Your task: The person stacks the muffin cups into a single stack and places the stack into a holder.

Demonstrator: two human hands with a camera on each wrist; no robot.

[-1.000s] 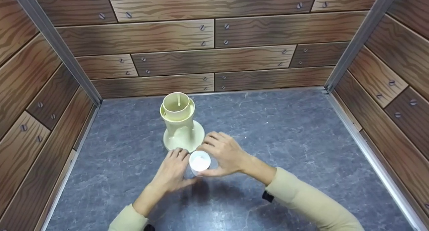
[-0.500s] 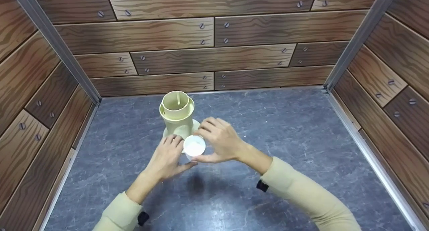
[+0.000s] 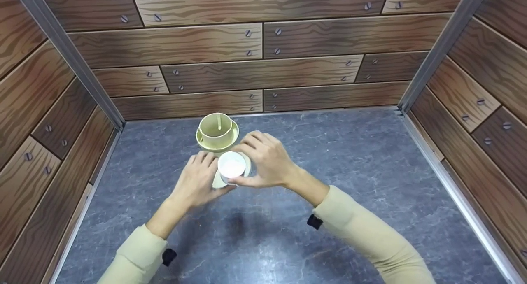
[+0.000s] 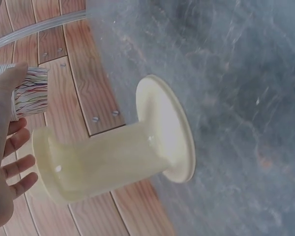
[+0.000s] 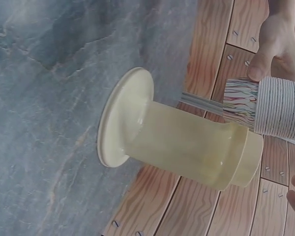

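A stack of paper cups (image 3: pixel 231 166), white-rimmed with thin coloured streaks on the outside (image 4: pixel 32 93), is held upright between both hands. On its left side, the left hand (image 3: pixel 195 179) grips it with the thumb at the lower cup and the other fingers spread. From the other side, the right hand (image 3: pixel 267 160) holds the stack with thumb and fingers around it. Just beyond stands a cream cylindrical holder (image 5: pixel 182 142) with a round base and a wider collar at its top (image 3: pixel 217 144). In the head view, the cups and hands hide most of its body.
The holder's round base (image 4: pixel 169 128) rests on a grey marbled tabletop (image 3: pixel 350 164). Wood-print panels (image 3: pixel 263 74) wall the back and both sides, with metal strips (image 3: pixel 453 193) along the edges.
Both hands have carried the cup stack forward and slightly left, toward the holder. The stack now overlaps the holder's base and body in the head view. The holder has stayed in place.
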